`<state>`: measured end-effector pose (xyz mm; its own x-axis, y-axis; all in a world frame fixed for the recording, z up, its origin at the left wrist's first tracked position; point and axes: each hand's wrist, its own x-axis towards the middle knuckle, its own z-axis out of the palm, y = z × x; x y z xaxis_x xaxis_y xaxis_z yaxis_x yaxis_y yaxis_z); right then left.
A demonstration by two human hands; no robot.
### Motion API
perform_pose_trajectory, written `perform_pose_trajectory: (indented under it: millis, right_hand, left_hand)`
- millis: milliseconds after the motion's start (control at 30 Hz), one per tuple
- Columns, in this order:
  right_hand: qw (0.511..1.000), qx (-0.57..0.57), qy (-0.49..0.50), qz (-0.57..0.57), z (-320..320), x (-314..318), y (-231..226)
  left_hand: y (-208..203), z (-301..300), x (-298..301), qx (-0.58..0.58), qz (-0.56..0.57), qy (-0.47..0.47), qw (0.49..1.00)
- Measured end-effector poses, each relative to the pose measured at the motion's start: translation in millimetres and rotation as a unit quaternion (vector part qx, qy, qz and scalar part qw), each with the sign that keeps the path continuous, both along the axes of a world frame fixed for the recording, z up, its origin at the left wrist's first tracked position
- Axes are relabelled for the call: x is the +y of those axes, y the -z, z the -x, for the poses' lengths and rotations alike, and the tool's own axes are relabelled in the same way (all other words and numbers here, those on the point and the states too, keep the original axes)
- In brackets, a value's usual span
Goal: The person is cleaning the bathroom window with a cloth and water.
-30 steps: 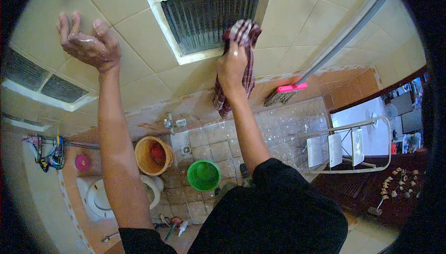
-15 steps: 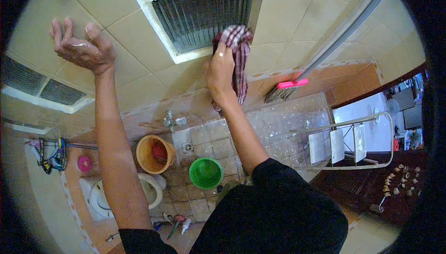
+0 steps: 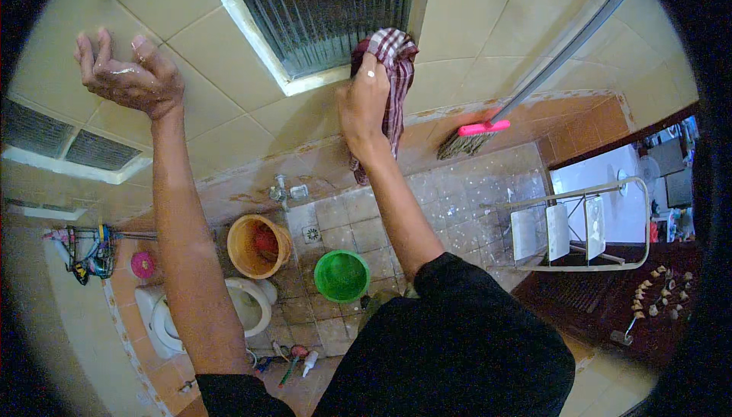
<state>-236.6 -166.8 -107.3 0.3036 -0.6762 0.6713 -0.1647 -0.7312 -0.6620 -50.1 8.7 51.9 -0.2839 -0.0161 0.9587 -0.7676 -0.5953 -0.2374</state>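
Note:
A dark red and white checked cloth [image 3: 395, 85] is bunched in my right hand [image 3: 364, 104], which presses it to the lower right corner of a ribbed glass window pane [image 3: 328, 13]. Part of the cloth hangs below the hand. The pane sits in a white frame [image 3: 305, 85] set into the tiled wall. My left hand [image 3: 133, 78] is raised at the beige tiles to the left of the window, fingers apart and slightly curled, holding nothing. White wet-looking smears show on that hand.
Below are an orange bucket [image 3: 242, 261], a green basin [image 3: 341, 276], a toilet [image 3: 255, 310] and a tap [image 3: 280, 188]. A mop [image 3: 484, 129] with a pink head leans on the right wall. A folding step ladder [image 3: 560, 234] stands by the doorway.
My right hand with the cloth has shifted slightly upward at the pane's corner. The left hand keeps about the same place, and the view has tilted a little.

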Motion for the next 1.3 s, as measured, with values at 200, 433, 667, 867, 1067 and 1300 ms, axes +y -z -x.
perform_pose_trajectory:
  millis: [200,433,667,867,1067,1300]
  right_hand:
    - [0.999,-0.022,-0.021,0.017,0,-12,-33]
    - [0.999,-0.034,0.0,0.042,-10,-12,-4]
    - [0.995,-0.04,0.005,0.096,-7,-25,-41]
    - [0.999,0.014,-0.024,-0.025,8,8,17]
    - [0.994,0.003,-0.052,-0.093,9,18,-3]
    - [0.973,0.034,-0.197,-0.116,-12,64,-2]
  left_hand:
    - [1,-4,0,-0.004,0.006,0.001,1.0]
    - [3,-4,0,0.0,0.013,0.014,1.0]
    - [1,1,-5,-0.002,0.008,0.017,1.0]
    - [1,-1,2,-0.008,0.008,0.0,1.0]
    - [1,0,-6,-0.018,0.012,0.004,1.0]
    - [2,-5,2,-0.02,0.007,0.029,0.999]
